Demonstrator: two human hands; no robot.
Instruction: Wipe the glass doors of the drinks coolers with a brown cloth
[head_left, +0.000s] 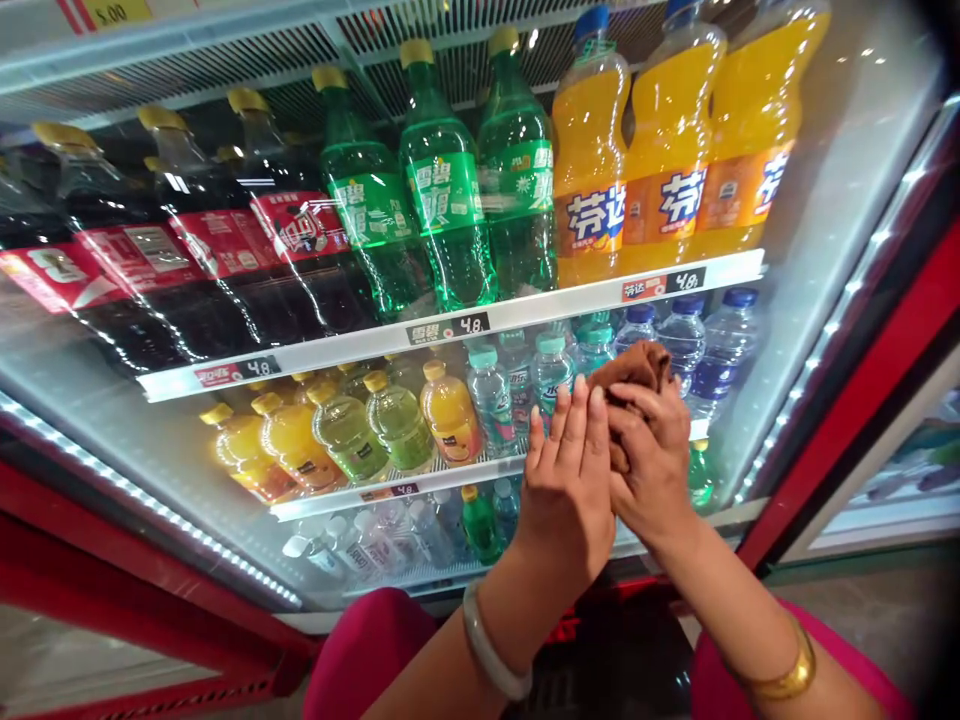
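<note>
My right hand (646, 450) grips a bunched brown cloth (630, 368), which sticks up above its fingers. Against it lies my left hand (568, 480), its fingers stretched out and its back toward me; whether its palm touches the cloth is hidden. Both hands are in front of the middle shelf (420, 482) of a drinks fridge. Just behind the left fingertips stand clear bottles with teal caps (552, 362). Clear bottles with blue caps (724, 335) are close to the right hand.
Above the hands, an upper shelf edge (525, 308) carries cola bottles (135, 250), green bottles (446, 200) and orange soda bottles (675, 150). Juice bottles (450, 410) fill the middle shelf's left. Lower down are small bottles (480, 525). Red door frames (847, 400) flank the fridge.
</note>
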